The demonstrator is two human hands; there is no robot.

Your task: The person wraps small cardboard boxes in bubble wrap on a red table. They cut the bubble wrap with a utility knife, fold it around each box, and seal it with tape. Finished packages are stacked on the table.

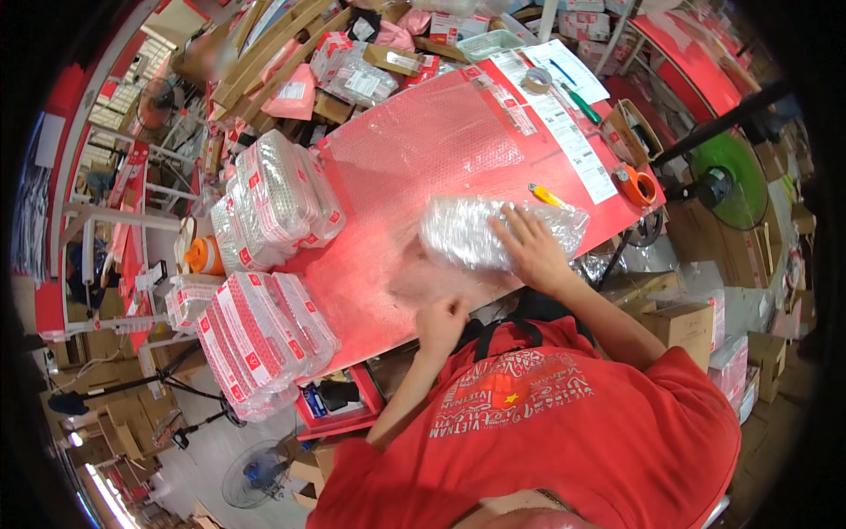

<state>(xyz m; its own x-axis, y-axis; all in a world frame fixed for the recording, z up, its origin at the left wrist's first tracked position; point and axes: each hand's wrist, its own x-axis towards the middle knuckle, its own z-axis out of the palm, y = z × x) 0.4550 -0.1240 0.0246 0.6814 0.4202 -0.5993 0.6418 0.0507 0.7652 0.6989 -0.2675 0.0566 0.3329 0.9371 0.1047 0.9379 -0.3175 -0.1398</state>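
A package wrapped in shiny clear bubble wrap (458,234) lies on the red table (361,256) near its front edge. My right hand (533,249) rests on top of its right part, palm down with the fingers stretched out. My left hand (442,323) is closed in a fist at the table's front edge, apart from the package. Whatever is inside the fist, if anything, is hidden. Just beyond the package, close to my right fingers, is a yellow utility knife (546,196).
Stacks of bubble-wrapped packages (273,198) line the table's left side. An orange tape dispenser (634,186), label sheets (577,150), a tape roll (536,81) and a green-handled tool (583,108) lie at the right. Parcels (357,79) crowd the far side; a green fan (731,181) stands right.
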